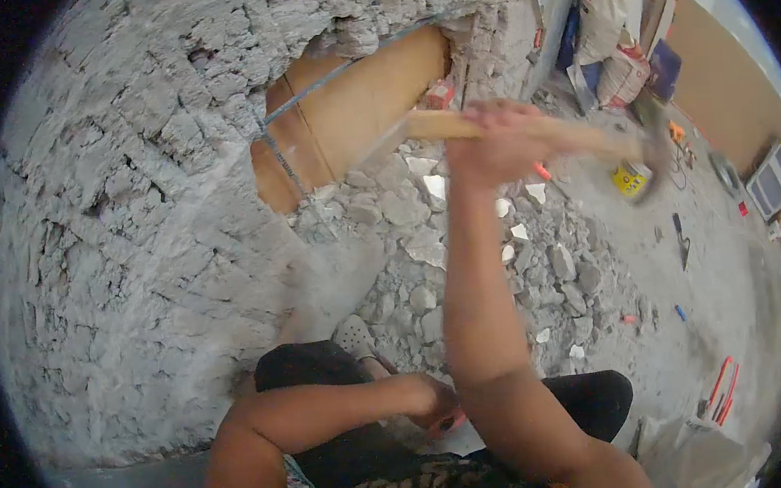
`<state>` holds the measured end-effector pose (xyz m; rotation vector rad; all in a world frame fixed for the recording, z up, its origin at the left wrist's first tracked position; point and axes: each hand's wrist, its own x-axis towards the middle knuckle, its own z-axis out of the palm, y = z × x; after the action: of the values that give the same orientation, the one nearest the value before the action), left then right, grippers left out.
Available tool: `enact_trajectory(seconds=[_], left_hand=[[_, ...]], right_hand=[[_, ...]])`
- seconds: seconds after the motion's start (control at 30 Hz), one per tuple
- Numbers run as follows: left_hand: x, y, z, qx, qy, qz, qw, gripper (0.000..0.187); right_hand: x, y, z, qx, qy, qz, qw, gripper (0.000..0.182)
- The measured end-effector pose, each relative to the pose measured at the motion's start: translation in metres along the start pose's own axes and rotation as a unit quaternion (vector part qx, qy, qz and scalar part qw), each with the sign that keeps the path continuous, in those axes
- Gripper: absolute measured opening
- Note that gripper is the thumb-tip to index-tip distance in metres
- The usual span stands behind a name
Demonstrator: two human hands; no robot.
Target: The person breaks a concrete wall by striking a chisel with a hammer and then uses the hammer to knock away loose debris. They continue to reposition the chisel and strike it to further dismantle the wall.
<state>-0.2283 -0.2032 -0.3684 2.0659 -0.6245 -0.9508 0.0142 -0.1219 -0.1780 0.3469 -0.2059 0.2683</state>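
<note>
My right hand is raised in front of the broken wall, fingers wrapped round the wooden handle of a hammer. The hammer's head is on the right, smeared by motion. Low over my lap, my left hand is curled closed, partly covered by my right forearm. A small red and dark bit shows at its fingers, too little to name. Left of the hammer, a hole in the wall shows a brown panel, crossed by thin metal bars. Chunks of rubble lie heaped below the hole.
Beyond the rubble on the grey floor stand a yellow tub and filled bags. A dark hand tool and a red-handled tool are to the right. A brown board leans at the far right.
</note>
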Motion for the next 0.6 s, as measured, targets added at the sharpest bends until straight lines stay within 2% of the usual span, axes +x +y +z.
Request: enact_trajectory(seconds=[0.03,0.1,0.13,0.17,0.2,0.23,0.3,0.33,0.37,0.4,0.43,0.47,0.5,0.53,0.6], left_hand=[[0.010,-0.014,0.008,-0.023,-0.034,-0.016,0.999,0.026],[0.037,-0.046,0.025,-0.041,-0.105,-0.036,0.993,0.024],[0.045,-0.052,0.024,-0.039,-0.122,-0.031,0.991,0.023],[0.039,-0.028,0.001,0.034,-0.121,-0.019,0.992,0.021],[0.040,-0.026,-0.005,0.043,-0.122,-0.018,0.991,0.021],[0.037,-0.019,-0.007,-0.069,-0.085,-0.124,0.986,0.021],[0.032,0.000,-0.012,-0.186,-0.049,-0.226,0.955,0.021],[0.016,0.039,-0.042,-0.077,-0.079,-0.220,0.969,0.023],[0.007,0.061,-0.058,0.033,-0.108,-0.212,0.971,0.025],[0.004,0.062,-0.057,0.030,-0.108,-0.214,0.970,0.025],[-0.001,0.062,-0.056,0.020,-0.090,-0.199,0.976,0.028],[-0.004,0.061,-0.052,0.011,-0.073,-0.185,0.980,0.031],[0.000,0.047,-0.039,0.011,-0.077,-0.188,0.979,0.031],[0.014,0.016,-0.014,-0.006,-0.083,-0.130,0.988,0.032],[0.046,-0.060,0.040,-0.022,-0.091,-0.072,0.993,0.034]], right_hand=[[0.003,0.029,-0.031,-0.129,-0.003,-0.011,0.992,0.060],[-0.023,0.078,-0.059,-0.345,-0.005,0.169,0.923,0.059],[-0.043,0.076,-0.058,-0.419,-0.004,0.355,0.836,0.059],[-0.052,0.061,-0.056,-0.458,-0.010,0.364,0.811,0.059],[-0.055,0.047,-0.053,-0.497,-0.019,0.374,0.783,0.060],[-0.061,0.035,-0.045,-0.500,-0.022,0.375,0.780,0.060],[-0.069,0.015,-0.033,-0.500,0.046,0.385,0.774,0.059],[-0.065,0.010,-0.033,-0.501,0.045,0.385,0.774,0.059],[-0.061,0.006,-0.033,-0.457,0.036,0.295,0.838,0.059],[-0.058,0.005,-0.036,-0.406,0.028,0.202,0.891,0.058],[-0.051,0.007,-0.028,-0.403,0.030,0.204,0.891,0.058],[-0.040,0.011,-0.019,-0.263,0.051,0.148,0.952,0.058],[-0.030,0.016,-0.012,-0.115,0.070,0.083,0.987,0.058],[-0.024,0.026,-0.015,-0.113,0.072,0.080,0.988,0.058],[-0.027,0.063,-0.026,-0.160,0.082,0.054,0.982,0.059]])
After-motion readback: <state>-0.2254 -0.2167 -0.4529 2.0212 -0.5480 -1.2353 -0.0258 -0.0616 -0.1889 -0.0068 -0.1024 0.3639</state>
